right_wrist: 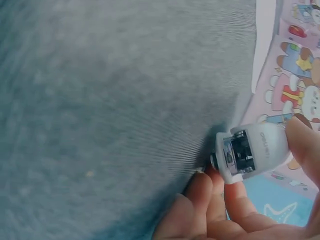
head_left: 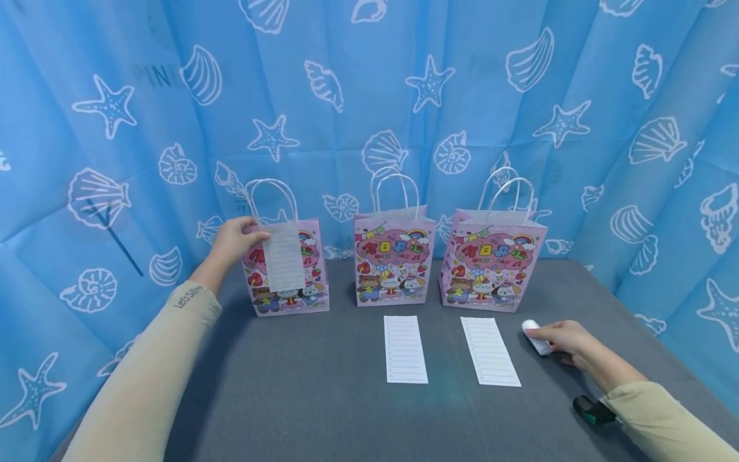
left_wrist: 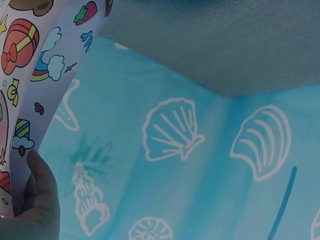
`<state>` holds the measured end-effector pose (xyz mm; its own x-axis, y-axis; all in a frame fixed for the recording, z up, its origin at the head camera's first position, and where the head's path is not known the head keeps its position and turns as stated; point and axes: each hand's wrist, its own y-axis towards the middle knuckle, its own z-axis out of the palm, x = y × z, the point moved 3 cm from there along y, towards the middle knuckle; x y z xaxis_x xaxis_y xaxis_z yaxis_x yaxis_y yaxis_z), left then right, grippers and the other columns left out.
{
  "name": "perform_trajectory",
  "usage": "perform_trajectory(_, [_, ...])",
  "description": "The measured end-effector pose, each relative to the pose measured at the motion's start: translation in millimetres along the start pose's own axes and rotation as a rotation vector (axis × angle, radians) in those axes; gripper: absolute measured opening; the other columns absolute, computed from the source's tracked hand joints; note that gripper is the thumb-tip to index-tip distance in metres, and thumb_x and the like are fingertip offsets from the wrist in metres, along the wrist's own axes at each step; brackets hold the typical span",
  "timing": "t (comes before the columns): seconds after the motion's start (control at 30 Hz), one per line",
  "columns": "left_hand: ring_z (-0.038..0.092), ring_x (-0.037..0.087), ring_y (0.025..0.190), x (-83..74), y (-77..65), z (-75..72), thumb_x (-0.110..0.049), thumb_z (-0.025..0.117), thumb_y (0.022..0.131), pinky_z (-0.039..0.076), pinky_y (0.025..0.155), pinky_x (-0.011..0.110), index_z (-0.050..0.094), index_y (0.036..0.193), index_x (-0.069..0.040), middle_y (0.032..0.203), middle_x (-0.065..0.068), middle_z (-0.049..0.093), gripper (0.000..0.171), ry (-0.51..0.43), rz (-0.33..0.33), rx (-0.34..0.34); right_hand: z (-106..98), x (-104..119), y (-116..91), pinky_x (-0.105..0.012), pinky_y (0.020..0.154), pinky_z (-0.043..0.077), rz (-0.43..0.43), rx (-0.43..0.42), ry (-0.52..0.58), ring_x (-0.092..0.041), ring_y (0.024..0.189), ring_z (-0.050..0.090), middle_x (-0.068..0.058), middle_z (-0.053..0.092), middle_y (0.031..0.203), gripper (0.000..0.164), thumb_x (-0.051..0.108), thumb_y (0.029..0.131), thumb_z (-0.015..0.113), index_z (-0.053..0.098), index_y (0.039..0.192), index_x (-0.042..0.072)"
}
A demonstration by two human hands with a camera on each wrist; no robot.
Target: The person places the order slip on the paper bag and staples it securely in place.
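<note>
At the left, a pink cartoon gift bag [head_left: 317,282] stands upright with a lined paper slip [head_left: 285,266] lying flat against its front. My left hand [head_left: 231,240] pinches the bag's top left edge, thumb over the slip's upper corner and fingers behind. In the left wrist view, part of that hand [left_wrist: 42,210] shows beside the bag's side panel [left_wrist: 50,95]; the slip is out of sight there. Low over the table at the right, my right hand [head_left: 568,340] grips a small white stapler [right_wrist: 267,147], thumb on top and fingers beneath, its metal end exposed.
Two matching gift bags, a middle one [head_left: 394,260] and a right one [head_left: 493,263], stand along the back of the grey table [head_left: 300,391]. Before them lie two more lined slips, one left [head_left: 406,350] and one right [head_left: 491,351]. A blue shell-patterned curtain [head_left: 369,96] hangs behind.
</note>
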<state>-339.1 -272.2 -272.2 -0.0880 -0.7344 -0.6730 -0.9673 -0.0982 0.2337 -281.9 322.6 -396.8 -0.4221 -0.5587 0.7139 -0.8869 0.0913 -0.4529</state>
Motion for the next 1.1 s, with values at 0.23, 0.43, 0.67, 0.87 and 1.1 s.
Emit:
perform_trajectory(0.23, [0.057,0.033,0.093,-0.6,-0.8,0.3,-0.023,0.063,0.097,0.046,0.080,0.043,0.058,0.117,0.007,0.108,0.025,0.061,0.036,-0.009,0.000,0.004,-0.2,6.7,-7.9,-0.051,0.083,0.047,-0.037,-0.019,0.020,-0.042,0.105,0.042,-0.034,0.038,0.118,0.078,0.040,0.090,0.066,0.036,0.128,-0.020])
perform_trajectory(0.43, [0.057,0.035,0.098,-3.0,-1.5,0.2,-0.022,0.062,0.097,0.046,0.086,0.048,0.056,0.122,0.009,0.113,0.027,0.060,0.040,-0.007,-0.007,0.009,1.5,18.9,-18.5,-0.033,0.065,0.055,-0.120,-0.009,0.098,-0.015,0.075,0.062,-0.011,0.056,0.092,0.064,0.028,0.094,0.064,0.037,0.124,-0.021])
perform_trajectory(0.67, [0.057,0.036,0.100,-3.5,-2.2,0.1,-0.022,0.062,0.097,0.046,0.088,0.049,0.055,0.124,0.008,0.115,0.028,0.059,0.041,-0.007,-0.021,0.011,4.8,35.7,-29.7,-0.033,0.066,0.049,-0.169,-0.024,0.105,-0.017,0.083,0.058,-0.014,0.056,0.104,0.066,0.032,0.095,0.061,0.036,0.131,-0.018])
perform_trajectory(0.87, [0.057,0.035,0.100,-3.0,-2.2,0.2,-0.022,0.062,0.098,0.046,0.088,0.048,0.055,0.124,0.008,0.115,0.027,0.060,0.041,-0.014,-0.026,0.011,6.9,47.6,-37.1,-0.036,0.072,0.042,-0.195,-0.005,0.102,-0.025,0.097,0.053,-0.015,0.053,0.114,0.069,0.036,0.097,0.058,0.035,0.136,-0.016])
perform_trajectory(1.1, [0.057,0.033,0.094,-2.2,-1.5,0.4,-0.022,0.062,0.097,0.046,0.080,0.043,0.057,0.117,0.007,0.110,0.025,0.060,0.035,-0.016,-0.021,0.003,10.3,59.0,-44.0,-0.032,0.067,0.040,-0.249,0.005,0.135,-0.018,0.090,0.048,-0.008,0.053,0.114,0.071,0.036,0.097,0.057,0.032,0.140,-0.015])
